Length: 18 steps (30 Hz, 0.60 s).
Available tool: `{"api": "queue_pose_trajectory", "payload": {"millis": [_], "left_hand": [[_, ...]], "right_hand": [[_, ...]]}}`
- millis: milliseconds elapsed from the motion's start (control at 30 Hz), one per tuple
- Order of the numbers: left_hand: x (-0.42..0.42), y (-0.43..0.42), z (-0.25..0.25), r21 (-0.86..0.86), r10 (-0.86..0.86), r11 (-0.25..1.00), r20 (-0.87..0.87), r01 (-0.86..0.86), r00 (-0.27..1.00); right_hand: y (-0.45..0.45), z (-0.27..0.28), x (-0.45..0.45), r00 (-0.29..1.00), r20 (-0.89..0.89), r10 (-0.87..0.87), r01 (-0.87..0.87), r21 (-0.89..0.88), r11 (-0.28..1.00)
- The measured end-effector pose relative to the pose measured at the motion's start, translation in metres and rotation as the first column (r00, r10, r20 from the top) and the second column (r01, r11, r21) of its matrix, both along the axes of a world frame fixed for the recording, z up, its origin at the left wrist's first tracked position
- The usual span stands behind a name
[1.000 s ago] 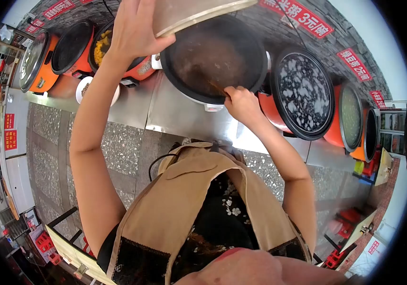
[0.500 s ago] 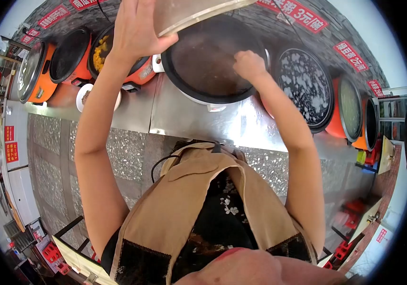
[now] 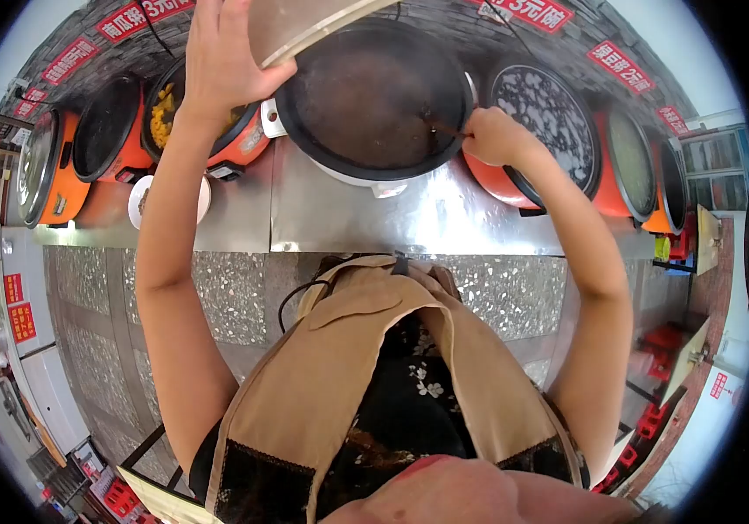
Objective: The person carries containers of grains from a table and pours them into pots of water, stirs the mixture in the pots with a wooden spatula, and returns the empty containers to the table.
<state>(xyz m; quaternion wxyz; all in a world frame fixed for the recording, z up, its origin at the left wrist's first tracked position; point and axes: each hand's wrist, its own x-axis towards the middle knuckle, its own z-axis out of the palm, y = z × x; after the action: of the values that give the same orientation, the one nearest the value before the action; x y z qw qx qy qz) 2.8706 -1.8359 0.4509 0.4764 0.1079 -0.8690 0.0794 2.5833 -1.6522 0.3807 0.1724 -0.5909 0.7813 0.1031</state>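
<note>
At the top, my left hand (image 3: 230, 65) grips the edge of a large pale lid (image 3: 309, 22), tilted above the left part of a cooker. The open cooker (image 3: 370, 100) has a black rim and holds dark brown liquid with steam over it. My right hand (image 3: 498, 137) is closed round the end of a thin brown utensil (image 3: 447, 129) at the cooker's right rim. The utensil's other end reaches into the liquid, where dark bits show.
Left of the cooker stand orange pots, one with yellow chunks (image 3: 163, 116), and a white bowl (image 3: 140, 201) on the steel counter (image 3: 348, 223). To the right are a pot with white-flecked contents (image 3: 545, 118) and more orange pots (image 3: 629, 162).
My right hand has moved right, from over the liquid to the cooker's right rim, with the utensil. My left hand still holds the lid. The whole view has turned and shifted somewhat.
</note>
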Motion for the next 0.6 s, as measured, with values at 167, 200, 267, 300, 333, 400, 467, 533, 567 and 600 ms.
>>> {"api": "queue_pose_trajectory", "payload": {"millis": [167, 200, 267, 300, 333, 400, 467, 533, 567, 600], "left_hand": [[0.001, 0.001, 0.003, 0.012, 0.015, 1.0, -0.011, -0.015, 1.0], [0.002, 0.0, 0.003, 0.002, 0.004, 1.0, -0.018, -0.004, 1.0], [0.003, 0.0, 0.004, -0.007, -0.009, 1.0, -0.025, 0.009, 1.0], [0.004, 0.0, 0.003, -0.011, -0.002, 1.0, -0.027, 0.002, 1.0], [0.004, 0.0, 0.003, -0.015, 0.004, 1.0, -0.029, -0.004, 1.0], [0.004, -0.001, 0.003, -0.023, -0.003, 1.0, -0.035, 0.002, 0.999], [0.005, -0.002, 0.004, -0.032, -0.005, 0.999, -0.038, 0.003, 0.999], [0.006, -0.002, 0.005, -0.008, 0.02, 1.0, -0.025, -0.02, 0.999], [0.006, -0.002, 0.005, -0.01, 0.022, 1.0, -0.024, -0.023, 0.999], [0.007, -0.003, 0.006, -0.012, 0.014, 1.0, -0.024, -0.014, 1.0]], "right_hand": [[0.004, 0.041, 0.012, 0.914, 0.277, -0.295, 0.226, 0.257, 0.94], [0.006, 0.041, 0.007, 0.867, 0.376, -0.326, 0.221, 0.296, 0.929], [0.011, 0.038, 0.004, 0.808, 0.468, -0.358, 0.213, 0.334, 0.918], [0.014, 0.034, 0.005, 0.71, 0.55, -0.44, 0.264, 0.371, 0.89], [0.017, 0.03, 0.006, 0.595, 0.62, -0.512, 0.307, 0.413, 0.857], [0.018, 0.015, 0.009, 0.517, 0.679, -0.521, 0.297, 0.428, 0.853], [0.016, 0.001, 0.017, 0.407, 0.748, -0.525, 0.285, 0.442, 0.85], [0.007, -0.013, 0.031, 0.347, 0.769, -0.536, 0.307, 0.447, 0.84], [0.003, -0.023, 0.036, 0.286, 0.787, -0.547, 0.331, 0.454, 0.827], [-0.004, -0.036, 0.038, 0.297, 0.8, -0.521, 0.307, 0.437, 0.845]]}}
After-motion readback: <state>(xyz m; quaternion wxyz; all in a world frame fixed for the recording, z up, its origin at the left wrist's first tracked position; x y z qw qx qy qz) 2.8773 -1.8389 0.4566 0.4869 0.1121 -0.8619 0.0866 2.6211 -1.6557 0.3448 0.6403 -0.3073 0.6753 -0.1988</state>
